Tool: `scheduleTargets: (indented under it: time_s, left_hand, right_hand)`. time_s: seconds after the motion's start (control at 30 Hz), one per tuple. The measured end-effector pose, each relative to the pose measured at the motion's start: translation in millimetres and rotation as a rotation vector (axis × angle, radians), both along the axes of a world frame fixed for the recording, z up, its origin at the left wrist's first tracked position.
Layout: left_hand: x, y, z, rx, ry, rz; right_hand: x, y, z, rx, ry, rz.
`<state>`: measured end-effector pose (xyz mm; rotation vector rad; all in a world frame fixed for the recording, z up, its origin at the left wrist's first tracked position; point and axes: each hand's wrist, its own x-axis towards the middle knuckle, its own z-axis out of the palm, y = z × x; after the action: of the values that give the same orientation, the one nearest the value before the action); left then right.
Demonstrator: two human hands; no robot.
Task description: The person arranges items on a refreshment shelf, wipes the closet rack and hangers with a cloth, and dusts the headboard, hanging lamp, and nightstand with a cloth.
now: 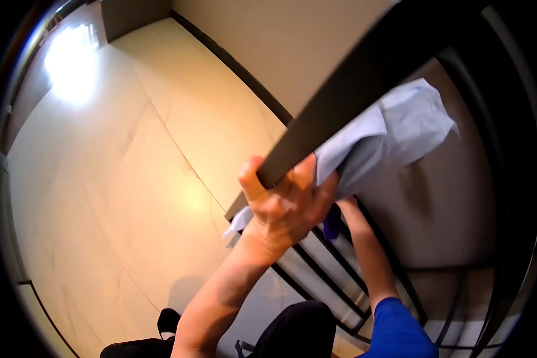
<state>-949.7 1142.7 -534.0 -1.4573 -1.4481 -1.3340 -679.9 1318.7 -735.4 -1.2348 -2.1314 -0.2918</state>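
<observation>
1. Pale, glossy tiled floor point(101, 179) across the left, bright glare spot near the top corner; dark skirting along a cream wall point(298, 42) beyond. Viewed steeply from above, from beside a stair railing.
2. Lower centre: dark shoe point(168, 321) and dark trouser leg planted on the floor close to the railing, probably for reach.
3. Centre: left hand point(280, 206) clenched around the dark handrail point(352, 101), fingers point(253, 179) curled fully shut over its top edge, thumb side pinning a pale blue-grey cloth point(394, 128) against the rail, so the cloth stays pressed to the surface.
4. Cloth bunched and draped over the rail just up-slope of that hand, loose end hanging off to the right; small white corner also poking out below the hand.
5. Right of centre: right hand point(343, 206) reaching up under the rail, blue sleeve point(397, 331) at the arm; fingers hidden behind cloth and left hand, so grip impossible to judge.
6. Beneath: dark balusters point(322, 262), descending stairs behind.
</observation>
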Motion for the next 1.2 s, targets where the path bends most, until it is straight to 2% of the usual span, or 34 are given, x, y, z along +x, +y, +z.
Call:
scheduleTargets:
  time_s: [0.1, 0.17, 0.27, 0.33, 0.37, 0.4, 0.47, 0.53, 0.57, 0.63, 0.7, 0.73, 0.8, 0.83, 0.9, 0.97, 1.0, 1.03, 1.07, 1.1, 1.2]
  left_hand:
    - [-2, -2, -4, -0.066, 0.052, 0.074]
    - [-3, -3, -3, -0.093, 0.075, 0.087]
    - [-3, -2, -2, -0.045, 0.088, 0.072]
    - [1, 5, -2, 0.062, 0.066, 0.072]
    - [3, 0, -2, 0.064, 0.041, 0.069]
    - [9, -1, -3, 0.074, 0.009, 0.071]
    - [19, 0, 0, 0.010, -0.036, 0.115]
    - [19, -9, -3, -0.012, -0.020, 0.102]
    - [19, -9, -4, 0.001, -0.022, 0.101]
    - [15, -13, -1, -0.063, -0.050, 0.049]
    - [21, -3, -6, -0.156, -0.076, 0.065]
    - [15, -4, -5, -0.126, 0.010, 0.134]
    - [8, 5, -6, -0.091, 0.058, 0.117]
    - [-2, -2, -15, -0.052, 0.088, 0.133]
    - [8, 13, -12, -0.096, 0.081, 0.070]
    - [4, 3, -10, -0.089, 0.085, 0.030]
    - [0, -1, -10, -0.078, 0.077, 0.019]
    - [-3, -6, -11, -0.072, 0.071, 0.004]
    - [-3, -8, -9, -0.096, 0.022, -0.024]
    - [-2, -8, -8, -0.116, 0.024, 0.001]
    - [3, -9, 2, -0.193, 0.003, 0.026]
  right_hand:
    - [-11, 17, -15, -0.109, -0.073, 0.164]
    - [16, 17, -30, -0.185, -0.134, 0.257]
    - [153, -42, -28, -0.192, -0.990, 0.098]
    - [298, -154, -71, -0.421, -0.488, -0.387]
    - [363, -222, -74, -0.492, -0.788, -0.493]
    - [385, -255, -59, -0.590, -0.766, -0.711]
    - [341, -251, -75, -0.639, -0.569, -1.006]
    - [253, -222, -96, -0.610, -0.330, -1.060]
    - [202, -202, -99, -0.581, -0.207, -1.004]
    - [82, -163, -76, -0.549, 0.079, -0.519]
    - [-19, -114, -45, -0.764, 0.361, 0.011]
    - [-56, -100, -47, -0.897, 0.330, 0.148]
    - [-84, -77, -129, -0.387, -0.448, 0.123]
    - [-84, -93, -118, -0.328, -0.501, 0.162]
    - [-17, -147, -90, -0.377, -0.400, 0.198]
    - [93, -242, -78, -0.482, -0.301, 0.039]
    - [163, -299, -84, -0.750, -0.099, -0.114]
    - [221, -371, -94, -0.557, -0.046, -0.343]
    - [241, -407, -44, -0.660, -0.177, -0.696]
    - [235, -407, -49, -0.651, -0.174, -0.861]
    - [203, -383, -111, -0.609, -0.158, -1.369]
